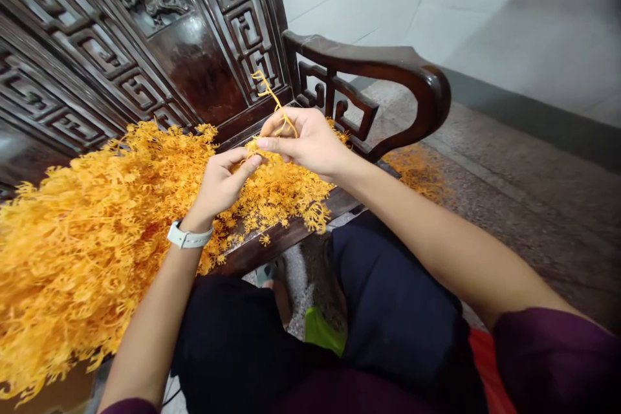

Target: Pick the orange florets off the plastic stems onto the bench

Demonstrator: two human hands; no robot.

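Observation:
Both my hands meet over a dark wooden bench seat. My right hand (305, 139) is closed in a pinch on a thin orange plastic sprig (270, 92) whose branched stem sticks up above the fingers. My left hand (224, 180), with a white watch on its wrist, is closed on the sprig's lower end, its thumb touching my right fingers. A big heap of orange plastic sprigs (97, 226) covers the seat below and to the left of my hands.
The carved dark wooden bench back (145, 32) rises behind the heap, and its curved armrest (388, 65) stands just right of my hands. More orange pieces (417, 171) lie on the speckled floor beyond the armrest. My dark-trousered legs fill the lower middle.

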